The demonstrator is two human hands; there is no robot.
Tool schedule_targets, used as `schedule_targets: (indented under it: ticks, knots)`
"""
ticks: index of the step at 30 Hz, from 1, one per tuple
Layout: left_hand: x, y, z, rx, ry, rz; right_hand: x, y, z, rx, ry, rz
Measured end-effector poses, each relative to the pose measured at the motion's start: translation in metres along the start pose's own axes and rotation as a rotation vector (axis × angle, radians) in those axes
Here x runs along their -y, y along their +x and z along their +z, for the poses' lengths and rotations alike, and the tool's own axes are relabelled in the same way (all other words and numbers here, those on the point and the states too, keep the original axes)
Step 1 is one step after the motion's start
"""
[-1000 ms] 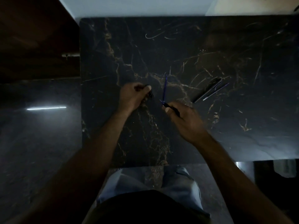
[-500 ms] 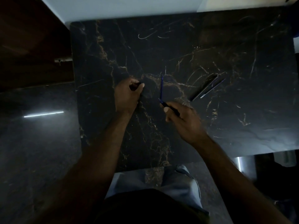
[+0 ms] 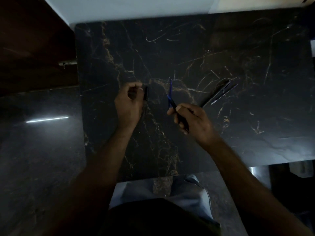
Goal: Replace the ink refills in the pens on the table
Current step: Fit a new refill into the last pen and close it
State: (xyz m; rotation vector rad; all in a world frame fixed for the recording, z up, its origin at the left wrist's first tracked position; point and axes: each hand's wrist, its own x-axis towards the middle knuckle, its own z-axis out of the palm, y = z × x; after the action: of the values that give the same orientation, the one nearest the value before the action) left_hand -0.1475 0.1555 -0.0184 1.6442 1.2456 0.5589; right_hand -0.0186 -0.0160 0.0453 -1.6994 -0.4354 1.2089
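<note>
Left hand (image 3: 129, 104) is closed in a grip: its fingers are curled round a short dark pen part (image 3: 146, 92), which protrudes past the thumb just above the surface (image 3: 255, 133). Which part of a pen it is cannot be told in the dim light.

Right hand (image 3: 194, 120) is likewise closed in a grip. A dark pen barrel (image 3: 176, 110) is pinched between its thumb and fingers, with the bluish front end directed away from the person and slightly toward the left hand. The two hands are held apart near the middle of the black, gold-veined marble surface.

A thin blue refill (image 3: 171, 86) is seen just beyond the front end of the barrel, pointing away from the person. Whether it touches the barrel cannot be told.

Further pens (image 3: 217, 94) are laid side by side in a diagonal group on the surface, to the right of the right hand and apart from it.

Light blue trousers (image 3: 189, 189) are visible below the near edge of the surface. A dark floor (image 3: 42, 150) with a bright streak of reflected light is located to the left.
</note>
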Motion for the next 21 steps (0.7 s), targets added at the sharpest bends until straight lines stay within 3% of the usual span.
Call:
schedule_targets:
  ticks: [3,6,10,15,18,21]
  knots:
    - [-0.021,-0.016,-0.009,0.362,-0.420,-0.153,0.010,0.002,-0.004,0.140,0.150,0.039]
    - [-0.033,-0.030,-0.013,0.584,-0.605,-0.091,0.017,0.003,-0.006,0.274,0.201,0.065]
    - [-0.034,-0.033,-0.015,0.582,-0.604,-0.072,0.018,0.000,-0.009,0.361,0.185,0.163]
    - [-0.033,-0.032,-0.025,0.704,-0.537,-0.038,0.017,-0.005,-0.012,0.420,0.144,0.194]
    - [-0.042,-0.037,-0.023,0.568,-0.501,-0.004,0.014,-0.006,-0.008,0.343,0.081,0.109]
    - [-0.050,-0.048,-0.015,0.398,-0.487,-0.003,0.017,-0.007,-0.004,0.167,-0.293,-0.196]
